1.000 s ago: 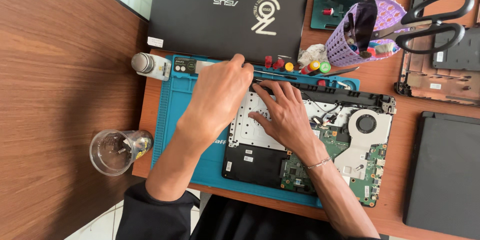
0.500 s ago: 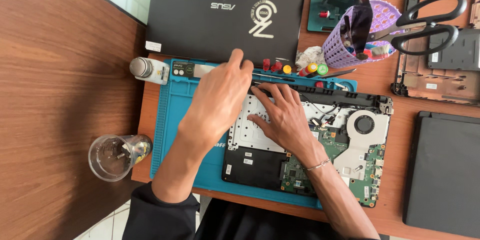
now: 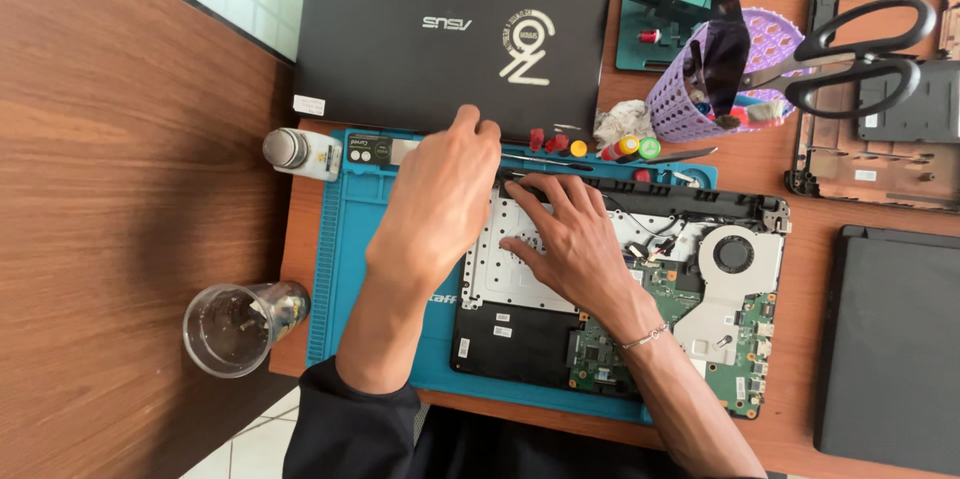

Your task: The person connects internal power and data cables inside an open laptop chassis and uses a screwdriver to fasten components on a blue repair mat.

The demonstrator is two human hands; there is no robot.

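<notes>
A disassembled laptop base (image 3: pixel 745 339) lies on a blue work mat (image 3: pixel 345 239), showing its green circuit board, round fan (image 3: pixel 735 254) and silver keyboard backing plate (image 3: pixel 495 274). My right hand (image 3: pixel 570 244) rests flat on that plate with fingers spread and holds nothing. My left hand (image 3: pixel 440 199) reaches over the mat's far edge. Its fingertips are bunched by the mat's parts strip, close to a thin metal tool (image 3: pixel 535 161). Whether they grip anything is hidden.
A closed black laptop (image 3: pixel 450 29) lies beyond the mat. Coloured tool caps (image 3: pixel 600 147), a purple basket (image 3: pixel 690 99) and black scissors (image 3: pixel 860 59) sit at the back right. A small bottle (image 3: pixel 300 152) and a clear cup (image 3: pixel 235 329) stand left. Black laptop shells (image 3: pixel 890 339) lie right.
Both hands stay almost where they were. Only the view has shifted slightly.
</notes>
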